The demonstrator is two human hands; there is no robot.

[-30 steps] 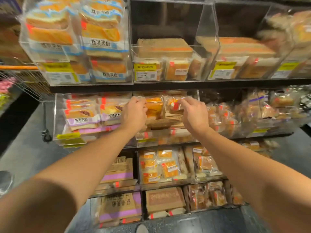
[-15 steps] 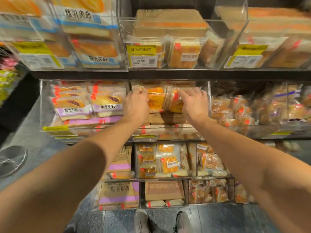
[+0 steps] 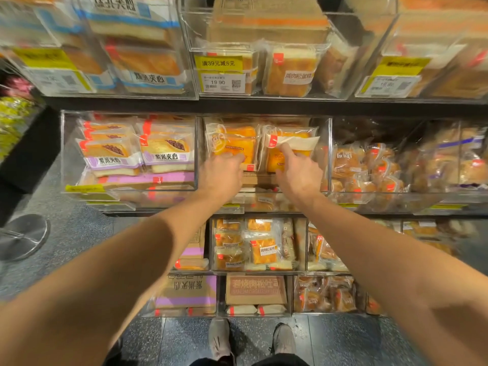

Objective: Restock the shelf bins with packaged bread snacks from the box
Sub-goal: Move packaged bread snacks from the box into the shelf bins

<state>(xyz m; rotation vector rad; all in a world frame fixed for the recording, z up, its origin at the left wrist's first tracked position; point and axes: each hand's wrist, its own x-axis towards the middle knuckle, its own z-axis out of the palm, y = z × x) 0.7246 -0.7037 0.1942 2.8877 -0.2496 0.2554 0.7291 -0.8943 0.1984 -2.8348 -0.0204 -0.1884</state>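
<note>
Two orange packaged bread snacks stand upright side by side in the clear middle bin (image 3: 329, 165) of the second shelf. My left hand (image 3: 224, 174) rests its fingertips on the lower edge of the left packet (image 3: 233, 143). My right hand (image 3: 299, 175) presses an outstretched index finger against the front of the right packet (image 3: 295, 140). Neither hand wraps around a packet. A brown cardboard box (image 3: 260, 178) lies under the packets, between my hands and mostly hidden by them.
The left bin holds purple-labelled packets (image 3: 137, 154) and the right bin small wrapped buns (image 3: 369, 170). Above are more bins and a yellow price tag (image 3: 219, 72). Lower bins (image 3: 256, 244) are full of packets and boxes. A round metal base (image 3: 22, 236) stands on the floor at left, my shoes (image 3: 221, 339) below.
The view has tilted down and closer to the shelf. Both hands have slid from the packets' tops to their lower fronts, and the two packets now stand upright in the bin.
</note>
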